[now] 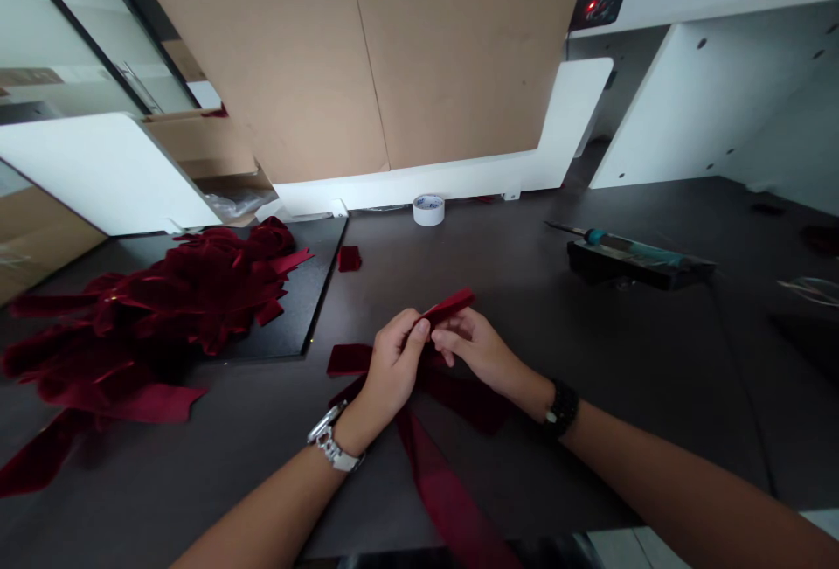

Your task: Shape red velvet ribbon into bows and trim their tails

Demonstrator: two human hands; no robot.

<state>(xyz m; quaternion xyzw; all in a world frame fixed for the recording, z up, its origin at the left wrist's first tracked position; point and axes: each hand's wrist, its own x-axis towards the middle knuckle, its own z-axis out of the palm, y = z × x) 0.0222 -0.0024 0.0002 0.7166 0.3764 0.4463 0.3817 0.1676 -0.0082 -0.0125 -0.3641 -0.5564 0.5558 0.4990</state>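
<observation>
red velvet bows [190, 289] look done | folded red velvet strip [455, 302] isn't yet | left hand [397, 357] pinches it | right hand [483, 350] curled, can't tell if gripping

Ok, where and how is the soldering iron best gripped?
Probably by the thick handle, right hand coming from above and the right: the iron lies on a black block, its thin metal tip pointing left, away from that side. I can't tell whether it's hot.
</observation>
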